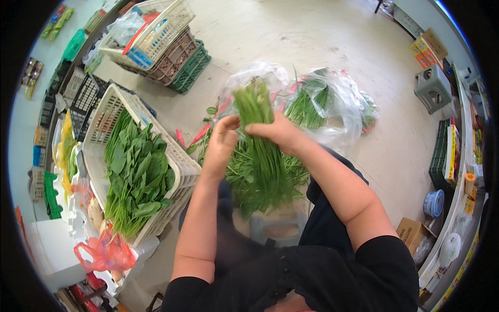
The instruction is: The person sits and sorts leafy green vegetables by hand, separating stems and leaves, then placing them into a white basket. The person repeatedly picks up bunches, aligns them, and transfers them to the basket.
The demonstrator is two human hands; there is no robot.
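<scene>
My right hand (pixel 275 132) grips a thick bunch of long green stalks (pixel 257 113), its thumb laid across the front. The bunch stands over the pile, with the pale cut ends away from me and the leafy ends towards me, blurred. Beside its left edge is my left hand (pixel 225 142), fingers bent and thumb apart; whether the fingertips touch the stalks I cannot tell. Loose green stalks and leaves (pixel 243 167) lie on the floor below, between my knees. Behind them is a clear plastic bag (pixel 265 72). More greens (pixel 306 107) lie partly under another clear bag (pixel 343 105).
To the left, a white plastic crate (pixel 183 165) holds leafy greens (pixel 138 163). Stacked crates (pixel 175 58) stand farther off. A red plastic bag (pixel 105 251) is at lower left. A grey stool (pixel 433 87) and a cardboard box (pixel 411 234) stand along the right-hand shelves.
</scene>
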